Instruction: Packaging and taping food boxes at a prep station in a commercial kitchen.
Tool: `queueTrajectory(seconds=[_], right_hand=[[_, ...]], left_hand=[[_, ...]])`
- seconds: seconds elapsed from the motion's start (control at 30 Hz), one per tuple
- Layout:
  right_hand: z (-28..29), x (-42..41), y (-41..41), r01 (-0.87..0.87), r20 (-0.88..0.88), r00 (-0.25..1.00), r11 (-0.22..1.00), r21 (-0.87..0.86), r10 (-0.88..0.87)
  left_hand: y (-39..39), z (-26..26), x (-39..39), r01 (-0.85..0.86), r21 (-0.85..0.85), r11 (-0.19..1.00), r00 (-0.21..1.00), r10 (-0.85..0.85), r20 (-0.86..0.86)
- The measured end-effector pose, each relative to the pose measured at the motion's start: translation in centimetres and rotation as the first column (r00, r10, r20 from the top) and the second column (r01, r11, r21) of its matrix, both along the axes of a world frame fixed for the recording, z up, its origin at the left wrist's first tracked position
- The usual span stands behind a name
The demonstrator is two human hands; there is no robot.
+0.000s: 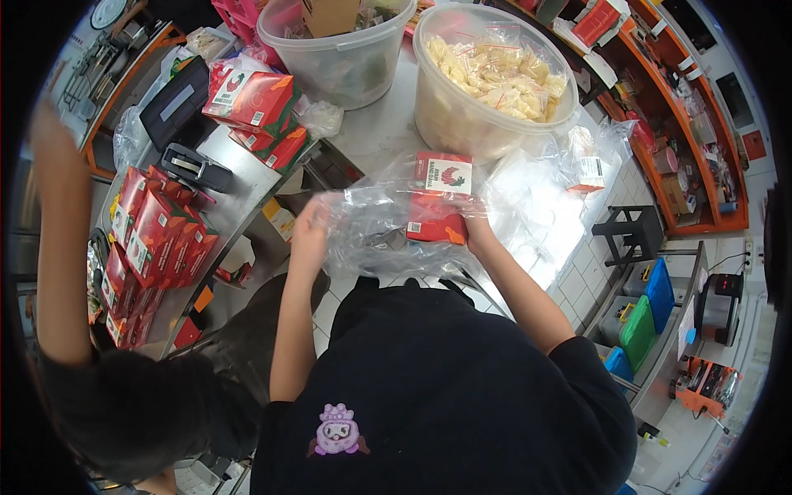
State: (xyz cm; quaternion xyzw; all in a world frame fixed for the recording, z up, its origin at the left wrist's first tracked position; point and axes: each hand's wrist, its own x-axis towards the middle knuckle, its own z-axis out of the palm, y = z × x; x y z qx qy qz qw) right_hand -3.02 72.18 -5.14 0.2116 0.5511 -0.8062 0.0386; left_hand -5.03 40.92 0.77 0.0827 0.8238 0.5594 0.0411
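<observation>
Before my body, my left hand (310,226) grips the left side of a clear plastic bag (371,210). My right hand (477,228) is at the bag's right side, against a red printed cardboard box (440,213); its fingers are mostly hidden by plastic and box. The box seems to lie at or inside the bag's right part; the overlapping film makes this hard to tell. Beyond it stands a big translucent tub (489,133) full of small bags of pale yellow food. A heap of clear plastic (526,192) lies on the steel table (572,216) to the right.
A second tub (337,68) stands behind. To the left are stacked red boxes (154,241), more boxes (253,102), a tape dispenser (195,167) and a dark screen device (176,102). A co-worker's raised arm (62,247) is at far left. A black stool (631,232) stands right.
</observation>
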Motion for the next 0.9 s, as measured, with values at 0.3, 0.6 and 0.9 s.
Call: queueTrajectory(seconds=[0.3, 0.6, 0.9], right_hand=[[0.2, -1.3, -1.4, -0.045, 0.055, 0.997, 0.995, -0.089, 0.050], [0.3, -2.3, -1.6, 0.002, 0.068, 0.998, 0.986, -0.169, 0.010], [1.8, -0.1, -3.7, 0.056, 0.109, 0.994, 0.962, -0.268, -0.028]], left_hand=[[1.1, 4.6, -6.4, -0.191, 0.395, 0.899, 0.883, -0.018, 0.469], [-1.4, 5.1, -8.7, -0.215, 0.412, 0.885, 0.911, 0.030, 0.412], [-3.4, 4.5, -7.6, -0.537, 0.488, 0.688, 0.826, 0.309, 0.472]])
